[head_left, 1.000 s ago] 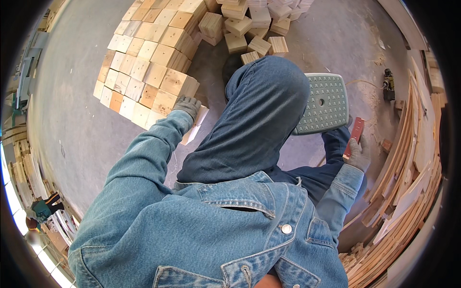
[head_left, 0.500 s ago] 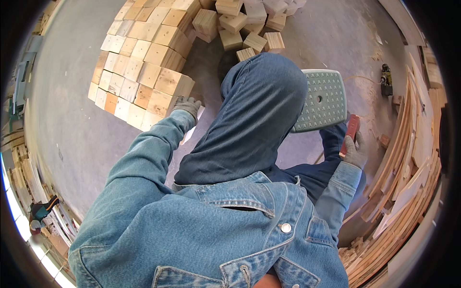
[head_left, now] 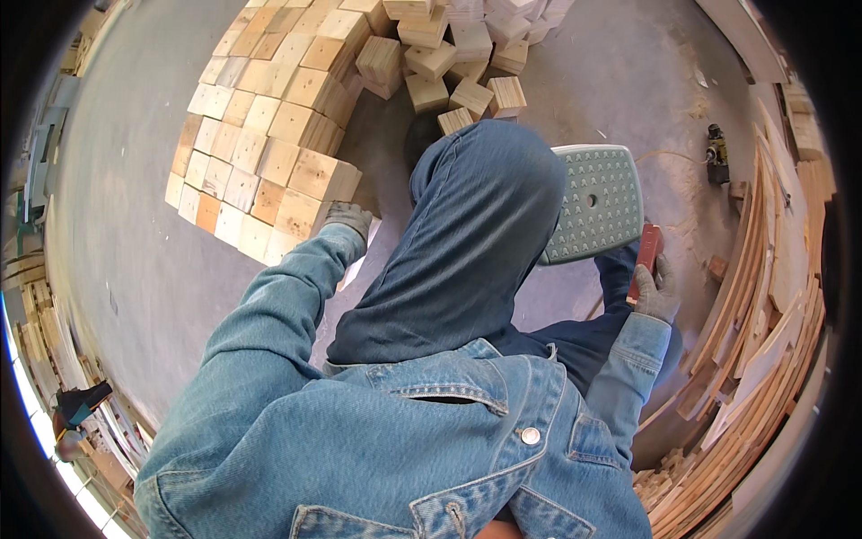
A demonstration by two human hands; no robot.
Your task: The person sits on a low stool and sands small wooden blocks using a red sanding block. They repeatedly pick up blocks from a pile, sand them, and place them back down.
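At the near right corner of a neat stack of wooden blocks (head_left: 260,157), my left hand (head_left: 348,220) in a grey glove lies against the side of a wooden block (head_left: 303,214). Its fingers are bent together over the block's edge, and the fingertips are partly hidden. A pale flat piece (head_left: 357,262) shows just below that hand. My right hand (head_left: 658,289), also gloved, is closed round a red bar-shaped thing (head_left: 648,256) by my right leg. What kind of thing it is I cannot make out.
A grey-green plastic stool (head_left: 597,202) stands beside my raised knee. Loose wooden blocks (head_left: 449,63) lie heaped beyond the knee. A power tool (head_left: 716,153) rests on the floor at the right, near long wooden strips (head_left: 763,359). More timber lines the left rim.
My left hand has shifted slightly down and left along the block's side. My right hand still holds the red bar, a little lower in view. The whole view has tilted slightly.
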